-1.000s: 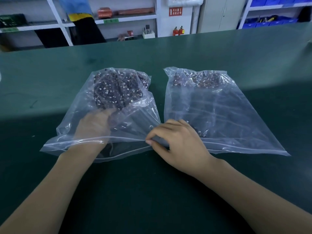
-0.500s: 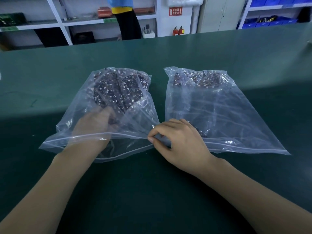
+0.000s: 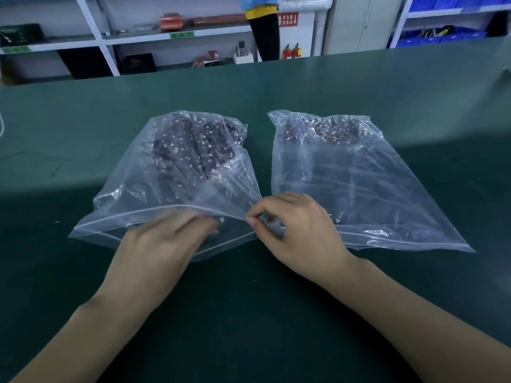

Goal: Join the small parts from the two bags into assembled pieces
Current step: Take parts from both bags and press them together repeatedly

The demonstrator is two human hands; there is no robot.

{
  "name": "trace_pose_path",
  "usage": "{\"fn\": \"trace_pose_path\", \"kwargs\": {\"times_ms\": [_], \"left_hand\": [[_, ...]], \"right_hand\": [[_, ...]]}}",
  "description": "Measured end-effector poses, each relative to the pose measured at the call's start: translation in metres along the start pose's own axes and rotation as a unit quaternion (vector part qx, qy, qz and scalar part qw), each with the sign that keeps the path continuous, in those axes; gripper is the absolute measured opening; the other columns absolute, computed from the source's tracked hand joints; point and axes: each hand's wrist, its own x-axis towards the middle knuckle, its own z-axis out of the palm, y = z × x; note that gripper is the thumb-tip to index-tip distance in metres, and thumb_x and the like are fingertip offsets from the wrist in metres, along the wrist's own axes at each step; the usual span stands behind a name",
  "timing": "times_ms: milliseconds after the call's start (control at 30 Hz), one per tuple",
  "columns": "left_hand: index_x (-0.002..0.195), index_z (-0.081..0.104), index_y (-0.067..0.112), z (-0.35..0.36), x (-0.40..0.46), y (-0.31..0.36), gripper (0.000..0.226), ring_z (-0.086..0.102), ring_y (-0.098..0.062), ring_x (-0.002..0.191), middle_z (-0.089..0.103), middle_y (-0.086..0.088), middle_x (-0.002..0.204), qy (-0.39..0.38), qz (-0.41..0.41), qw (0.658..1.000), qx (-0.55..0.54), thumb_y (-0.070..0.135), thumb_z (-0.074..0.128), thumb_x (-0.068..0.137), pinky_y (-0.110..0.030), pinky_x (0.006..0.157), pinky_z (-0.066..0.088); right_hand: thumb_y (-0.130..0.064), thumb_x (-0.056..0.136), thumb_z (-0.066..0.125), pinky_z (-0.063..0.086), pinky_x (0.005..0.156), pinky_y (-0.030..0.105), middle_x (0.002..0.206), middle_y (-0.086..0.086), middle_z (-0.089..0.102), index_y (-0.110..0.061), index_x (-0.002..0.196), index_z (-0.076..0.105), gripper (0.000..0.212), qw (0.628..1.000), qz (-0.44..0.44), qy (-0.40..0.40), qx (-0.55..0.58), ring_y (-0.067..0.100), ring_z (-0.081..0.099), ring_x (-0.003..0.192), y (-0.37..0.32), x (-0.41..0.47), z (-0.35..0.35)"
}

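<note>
Centrally, two clear plastic zip bags (image 3: 171, 183) (image 3: 359, 189) of small dark parts are laid on the dark green desk (image 3: 414, 106); white shelving (image 3: 110, 40) is seen behind. Left bag's mouth is pinched by the right hand (image 3: 293, 230); left hand (image 3: 163, 244) blurred, grip undeterminable.

Your table (image 3: 83, 128) is dark green. Both clear bags (image 3: 132, 194) hold dark parts (image 3: 188, 153) flecked white and reddish. Behind you see white shelving (image 3: 107, 42) and blue bins (image 3: 442, 37).

Green table (image 3: 359, 87), white shelving (image 3: 107, 41), blue bins (image 3: 442, 37), grey cabinet (image 3: 359, 23)
</note>
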Motion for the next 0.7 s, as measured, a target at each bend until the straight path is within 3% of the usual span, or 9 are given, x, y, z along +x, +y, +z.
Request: {"fn": "trace_pose_path", "kwargs": {"times_ms": [133,300,400,500,600,700], "left_hand": [[0.099,0.084,0.019,0.001,-0.008,0.019,0.009,0.067,-0.015,0.073,0.073,0.005,0.090,0.088,0.075,0.992,-0.055,0.024,0.076,0.100,-0.035,0.055,0.056],[0.106,0.081,0.025,-0.001,0.002,0.042,0.009,0.073,0.001,0.084,0.078,0.018,0.099,0.146,-0.029,0.951,-0.270,0.028,0.079,0.097,-0.014,0.074,0.056],[0.113,0.078,0.033,-0.004,0.015,0.050,0.016,0.078,-0.006,0.082,0.078,0.019,0.106,0.156,-0.136,0.896,-0.393,0.029,0.076,0.098,-0.017,0.071,0.061],[0.115,0.079,0.032,-0.001,0.023,0.054,0.017,0.080,-0.015,0.090,0.080,0.007,0.110,0.154,-0.201,0.843,-0.474,0.027,0.073,0.100,-0.028,0.074,0.065],[0.117,0.078,0.033,0.006,0.021,0.055,0.018,0.079,-0.020,0.100,0.080,0.003,0.112,0.143,-0.213,0.837,-0.483,0.026,0.071,0.102,-0.037,0.077,0.067],[0.118,0.078,0.036,0.011,0.015,0.056,0.019,0.079,-0.019,0.098,0.080,0.005,0.113,0.138,-0.226,0.834,-0.484,0.030,0.071,0.102,-0.036,0.078,0.067]], "right_hand": [[-0.021,0.096,0.076,0.053,0.086,0.041,0.089,-0.015,0.073,-0.021,0.094,0.076,0.003,1.000,0.005,-0.005,0.022,0.007,0.065,0.085,0.000,0.000,-0.001],[-0.023,0.098,0.075,0.052,0.091,0.038,0.099,-0.014,0.076,-0.020,0.106,0.079,0.010,0.999,0.001,0.011,0.033,0.007,0.066,0.093,-0.001,0.001,-0.005],[-0.024,0.104,0.066,0.054,0.087,0.037,0.096,-0.013,0.075,-0.018,0.107,0.079,0.015,0.993,0.033,0.027,0.107,0.012,0.068,0.092,-0.003,0.002,-0.009],[-0.035,0.110,0.055,0.058,0.079,0.037,0.090,-0.005,0.076,-0.020,0.107,0.079,0.028,0.950,0.114,-0.003,0.291,0.019,0.071,0.081,-0.010,0.002,-0.011],[-0.035,0.110,0.050,0.057,0.071,0.030,0.086,0.003,0.074,-0.014,0.106,0.078,0.035,0.900,0.158,-0.012,0.406,0.022,0.069,0.072,-0.018,0.002,-0.010],[-0.035,0.106,0.055,0.056,0.066,0.030,0.085,0.008,0.073,-0.009,0.098,0.075,0.034,0.865,0.188,-0.005,0.464,0.023,0.067,0.067,-0.021,0.002,-0.008]]}}
